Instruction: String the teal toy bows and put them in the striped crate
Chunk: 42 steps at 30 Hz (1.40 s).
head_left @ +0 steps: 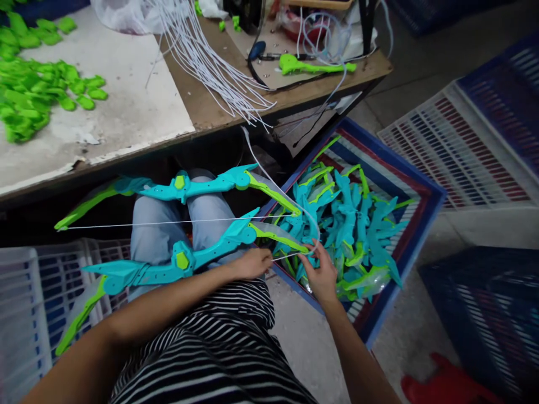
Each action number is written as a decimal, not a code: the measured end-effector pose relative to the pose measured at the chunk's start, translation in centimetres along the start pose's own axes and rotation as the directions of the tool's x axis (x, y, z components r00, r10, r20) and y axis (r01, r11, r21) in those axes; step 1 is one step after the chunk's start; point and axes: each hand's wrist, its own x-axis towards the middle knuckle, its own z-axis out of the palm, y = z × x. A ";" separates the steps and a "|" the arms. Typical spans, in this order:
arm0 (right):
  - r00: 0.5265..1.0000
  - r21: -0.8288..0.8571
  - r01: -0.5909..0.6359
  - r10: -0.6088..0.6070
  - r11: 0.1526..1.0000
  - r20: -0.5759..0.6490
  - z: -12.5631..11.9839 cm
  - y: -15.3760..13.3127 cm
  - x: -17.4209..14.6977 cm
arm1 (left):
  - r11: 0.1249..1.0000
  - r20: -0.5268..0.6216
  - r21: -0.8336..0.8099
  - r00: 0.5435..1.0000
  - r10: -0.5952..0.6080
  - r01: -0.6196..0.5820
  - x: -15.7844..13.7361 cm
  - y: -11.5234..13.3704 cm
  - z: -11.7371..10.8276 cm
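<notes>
Two turquoise and lime-green toy bows lie across my lap. On the farther toy bow (210, 184), a white string (177, 222) runs straight from tip to tip. My left hand (255, 264) is closed on a short stretch of white string (286, 257) beside the right end of the nearer toy bow (147, 273). At that bow's lime tip, my right hand (320, 275) pinches the string with thumb and forefinger. A loose length of white cord (273, 177) curves from my right hand up toward the table edge. My fingers partly hide the tip.
A blue-rimmed crate (425, 179) to my right holds many similar bows. Lime-green parts (42, 92) and a bundle of white cords (210, 67) lie on the workbench (143, 134), with a lime-green piece (311, 65) farther right. A white crate (25, 314) stands at left.
</notes>
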 end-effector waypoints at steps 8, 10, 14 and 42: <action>0.998 -0.109 0.063 -0.059 0.992 0.039 -1.0 0.5 -0.2 | 0.591 -0.706 -0.465 0.679 0.202 -0.659 -23.0 -6.3 -12.8; 0.984 -0.164 0.174 -0.164 0.971 0.072 -1.5 0.1 0.3 | 0.505 -0.816 -0.402 0.549 0.181 -0.764 -25.9 -8.2 -12.5; 0.851 -0.194 0.525 -0.515 0.829 0.103 -1.5 -4.1 3.1 | 0.564 -0.773 -0.377 0.585 0.245 -0.734 -25.3 -10.8 -9.2; -0.120 0.207 -0.190 -0.232 0.960 0.965 15.6 -24.6 5.4 | 0.628 -0.987 -0.053 -0.055 -0.150 -0.777 -25.1 -9.0 -16.2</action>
